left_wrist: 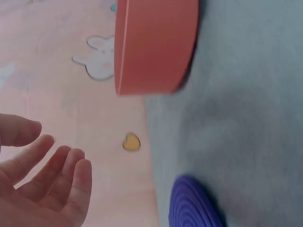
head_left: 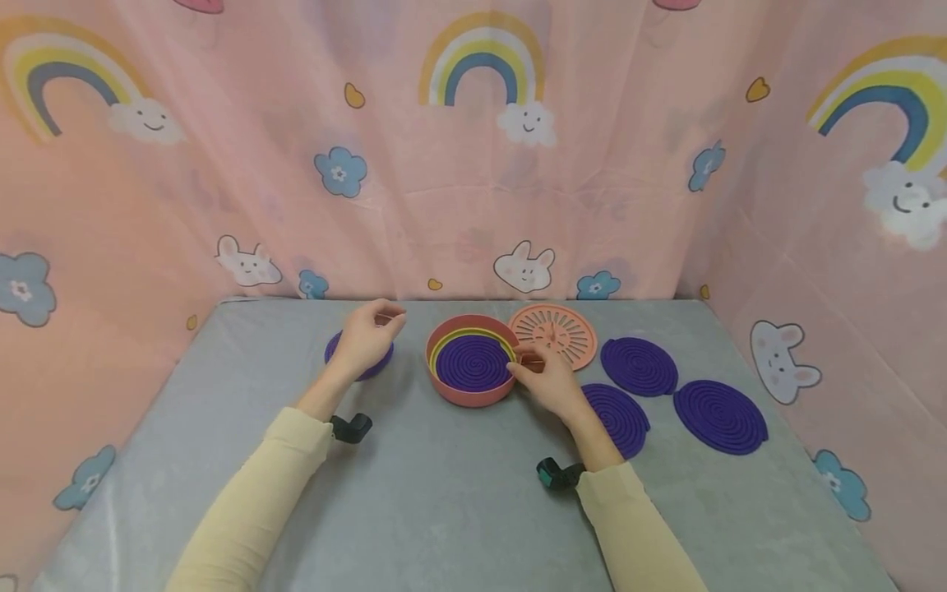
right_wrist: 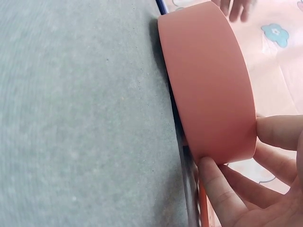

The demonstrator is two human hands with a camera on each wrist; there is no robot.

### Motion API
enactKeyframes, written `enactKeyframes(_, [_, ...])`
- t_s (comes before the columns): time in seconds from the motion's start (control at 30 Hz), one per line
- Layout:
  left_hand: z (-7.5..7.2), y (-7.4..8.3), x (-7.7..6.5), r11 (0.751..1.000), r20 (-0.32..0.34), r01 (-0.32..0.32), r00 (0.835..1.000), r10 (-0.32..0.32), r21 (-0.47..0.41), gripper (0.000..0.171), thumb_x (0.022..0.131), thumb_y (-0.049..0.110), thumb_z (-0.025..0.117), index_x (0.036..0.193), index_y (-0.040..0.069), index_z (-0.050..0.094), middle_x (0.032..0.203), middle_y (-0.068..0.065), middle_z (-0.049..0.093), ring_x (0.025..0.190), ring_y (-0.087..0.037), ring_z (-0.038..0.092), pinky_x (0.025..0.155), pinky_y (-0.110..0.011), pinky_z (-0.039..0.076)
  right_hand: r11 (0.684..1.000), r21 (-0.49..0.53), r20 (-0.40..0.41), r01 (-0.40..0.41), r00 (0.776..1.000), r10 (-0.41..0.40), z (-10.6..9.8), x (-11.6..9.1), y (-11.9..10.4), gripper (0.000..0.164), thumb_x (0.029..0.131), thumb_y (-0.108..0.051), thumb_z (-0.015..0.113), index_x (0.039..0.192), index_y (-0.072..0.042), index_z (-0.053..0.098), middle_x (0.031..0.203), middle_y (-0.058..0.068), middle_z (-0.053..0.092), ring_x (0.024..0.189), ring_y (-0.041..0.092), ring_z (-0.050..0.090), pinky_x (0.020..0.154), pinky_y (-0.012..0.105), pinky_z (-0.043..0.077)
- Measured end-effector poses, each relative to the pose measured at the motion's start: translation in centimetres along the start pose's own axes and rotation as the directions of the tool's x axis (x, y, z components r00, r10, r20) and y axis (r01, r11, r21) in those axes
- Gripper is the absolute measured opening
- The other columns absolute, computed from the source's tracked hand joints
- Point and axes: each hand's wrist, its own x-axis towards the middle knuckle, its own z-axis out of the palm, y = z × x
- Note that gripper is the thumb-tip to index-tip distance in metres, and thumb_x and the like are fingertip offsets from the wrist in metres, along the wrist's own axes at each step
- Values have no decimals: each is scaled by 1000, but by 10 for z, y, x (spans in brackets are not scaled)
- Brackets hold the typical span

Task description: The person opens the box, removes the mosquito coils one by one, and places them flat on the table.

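Observation:
A round coral-pink box (head_left: 473, 398) stands on the table with a yellow ring (head_left: 441, 339) and a purple mosquito coil (head_left: 473, 363) lying inside it. My right hand (head_left: 546, 376) grips the box's right side, thumb at the rim and fingers along the outer wall; the right wrist view shows them on the box wall (right_wrist: 208, 85). To the left of the box, my left hand (head_left: 364, 339) hovers with fingers loosely bent and nothing in them. Under it another purple coil (head_left: 379, 367) lies on the table, partly hidden by the hand.
A slotted peach lid (head_left: 580, 333) with a raised middle lies behind the right hand. Further right are three loose purple coils (head_left: 639, 367), one partly covered by the right forearm. A pink patterned curtain (head_left: 459, 205) rises along the back and sides of the grey table (head_left: 444, 501).

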Motion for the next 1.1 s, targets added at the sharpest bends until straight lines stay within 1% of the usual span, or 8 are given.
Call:
enactKeyframes(0.17, [13, 7, -1, 1000, 46, -8, 999, 9, -29, 28, 103, 22, 60, 123, 4, 68, 122, -13, 67, 118, -33, 61, 95, -51, 52, 1000, 5, 4, -3, 1000, 3, 2, 0, -1, 38, 98, -23, 70, 132, -8, 63, 131, 17, 62, 123, 35, 59, 103, 50, 48])
enactKeyframes(0.3, [24, 14, 0, 999, 70, -19, 997, 22, -43, 29, 103, 23, 60, 123, 4, 68, 121, -12, 68, 117, -32, 61, 93, -49, 53, 1000, 1, 3, -4, 1000, 4, 2, 0, -1, 38, 98, -24, 70, 131, -8, 63, 131, 17, 62, 123, 36, 58, 103, 50, 48])
enactKeyframes(0.43, [35, 19, 4, 998, 107, -46, 993, 51, -45, 31, 103, 25, 61, 124, 4, 68, 119, -11, 69, 114, -29, 62, 93, -48, 53, 1000, -12, 2, 13, 1000, -13, -1, 0, 1, 38, 99, -22, 69, 133, -6, 62, 132, 19, 61, 124, 37, 58, 103, 52, 47])
enactKeyframes(0.53, [44, 21, 8, 997, 137, -76, 987, 80, -34, 32, 103, 26, 61, 125, 3, 67, 118, -10, 69, 112, -28, 63, 92, -47, 53, 1000, -12, 1, 8, 1000, -8, -2, 0, 2, 38, 99, -22, 69, 133, -6, 62, 132, 18, 61, 124, 36, 57, 104, 51, 47])
enactKeyframes(0.63, [51, 23, 12, 996, 153, -85, 984, 87, -23, 32, 103, 26, 62, 125, 3, 67, 118, -11, 69, 111, -28, 64, 92, -46, 54, 1000, -6, 5, 3, 1000, -3, -3, 0, 2, 38, 99, -22, 69, 133, -6, 62, 132, 17, 61, 125, 36, 57, 104, 50, 46])
enactKeyframes(0.8, [60, 27, 15, 998, 191, -57, 980, 57, -8, 33, 102, 25, 64, 127, 4, 66, 122, -12, 68, 114, -29, 63, 95, -46, 53, 1000, 3, 9, 5, 1000, -5, -2, 1, 1, 39, 99, -22, 69, 133, -6, 62, 132, 17, 62, 124, 36, 58, 104, 51, 47])
enactKeyframes(0.97, [70, 32, 19, 999, 246, -18, 969, 7, 43, 35, 102, 28, 63, 130, 7, 64, 128, -12, 66, 120, -29, 61, 100, -47, 50, 1000, 3, 12, -8, 1000, 8, -1, 1, 0, 39, 99, -23, 69, 134, -7, 62, 132, 17, 61, 123, 36, 58, 103, 52, 47])
enactKeyframes(1.1, [77, 36, 23, 998, 273, 8, 962, -26, 64, 37, 102, 29, 63, 131, 6, 63, 131, -14, 64, 122, -30, 59, 102, -48, 48, 1000, 5, 17, -13, 1000, 13, -1, 1, -2, 39, 99, -24, 69, 133, -7, 61, 132, 17, 61, 124, 36, 58, 104, 52, 47])
